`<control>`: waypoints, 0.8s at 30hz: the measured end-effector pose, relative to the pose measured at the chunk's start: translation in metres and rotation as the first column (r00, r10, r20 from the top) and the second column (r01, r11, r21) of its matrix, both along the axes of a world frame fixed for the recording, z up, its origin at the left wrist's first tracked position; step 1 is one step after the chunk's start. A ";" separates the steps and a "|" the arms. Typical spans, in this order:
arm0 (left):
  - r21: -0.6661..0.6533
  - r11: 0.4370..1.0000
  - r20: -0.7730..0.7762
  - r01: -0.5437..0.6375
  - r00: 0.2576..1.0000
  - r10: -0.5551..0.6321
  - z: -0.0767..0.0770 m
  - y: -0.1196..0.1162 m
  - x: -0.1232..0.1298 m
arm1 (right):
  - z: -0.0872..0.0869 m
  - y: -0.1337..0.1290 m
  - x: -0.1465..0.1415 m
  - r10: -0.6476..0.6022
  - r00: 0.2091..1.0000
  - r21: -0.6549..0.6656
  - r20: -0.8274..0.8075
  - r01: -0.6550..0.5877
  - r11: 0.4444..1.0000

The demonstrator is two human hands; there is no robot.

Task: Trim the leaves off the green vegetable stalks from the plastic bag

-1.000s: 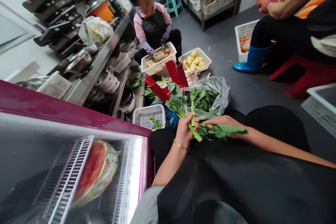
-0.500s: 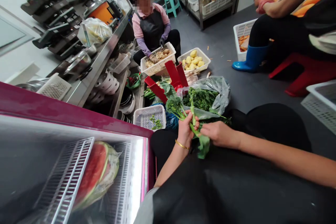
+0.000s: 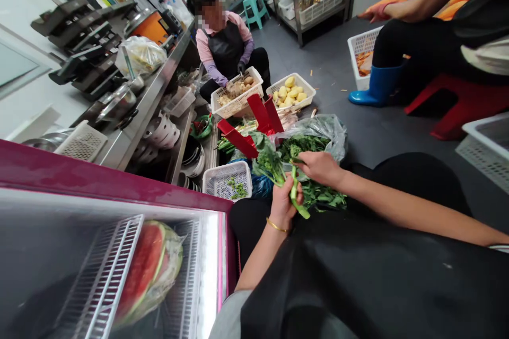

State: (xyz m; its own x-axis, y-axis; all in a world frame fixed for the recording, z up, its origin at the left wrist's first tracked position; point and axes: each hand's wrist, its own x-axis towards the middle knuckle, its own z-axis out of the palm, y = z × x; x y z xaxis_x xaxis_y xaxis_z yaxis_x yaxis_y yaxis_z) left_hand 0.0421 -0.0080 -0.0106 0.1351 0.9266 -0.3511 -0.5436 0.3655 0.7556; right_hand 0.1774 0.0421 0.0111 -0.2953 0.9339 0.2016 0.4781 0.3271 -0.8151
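Observation:
My left hand point(image 3: 283, 201) is closed round leafy broccolini stalks point(image 3: 296, 196), their cut ends pointing down toward my lap. Dark green leaves and a floret rise above its fingers. Just above and to the right, my right hand point(image 3: 320, 167) pinches at the upper part of one stalk, close below its head; the fingertips are partly hidden. Behind the hands lies an open clear plastic bag point(image 3: 336, 132) full of more greens. Loose leaves point(image 3: 324, 196) lie below my right wrist. A white basket point(image 3: 210, 183) with a few small green pieces stands to the left.
A lit fridge with a watermelon point(image 3: 149, 270) is at my left. Beyond the red stand point(image 3: 260, 111) are a basket of peeled potatoes point(image 3: 292, 91) and a seated co-worker point(image 3: 226, 45). Another person in blue boots point(image 3: 377, 87) sits at right, by a white basket point(image 3: 360, 45).
My right hand has moved up from the lower stalk to near the floret. The leaf that hung at the stalk's bottom is no longer there. The stalks' cut ends now show.

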 end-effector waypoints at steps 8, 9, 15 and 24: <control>0.042 0.999 0.055 0.012 0.998 -0.014 -0.003 0.008 -0.015 | -0.037 -0.034 0.041 0.374 0.839 0.002 0.395 -0.408 0.913; 0.049 0.998 0.070 0.030 0.997 -0.034 -0.004 0.007 -0.014 | -0.035 -0.024 0.045 0.343 0.879 -0.090 0.331 -0.333 0.939; -0.013 0.994 0.116 0.108 0.988 -0.106 0.002 -0.001 -0.007 | -0.008 0.013 0.015 0.033 0.792 -0.451 -0.610 -0.381 0.807; 0.008 0.994 0.041 0.105 0.994 -0.105 0.000 -0.006 -0.002 | -0.012 -0.007 0.011 0.051 0.963 -0.108 -0.266 -0.082 0.991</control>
State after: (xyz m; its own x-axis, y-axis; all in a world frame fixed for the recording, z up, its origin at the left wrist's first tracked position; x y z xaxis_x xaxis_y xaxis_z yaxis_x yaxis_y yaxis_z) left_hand 0.0401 -0.0136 -0.0109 0.2459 0.9085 -0.3380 -0.5333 0.4180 0.7355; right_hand 0.1881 0.0353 -0.0011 -0.3094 0.9354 0.1710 0.2231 0.2462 -0.9432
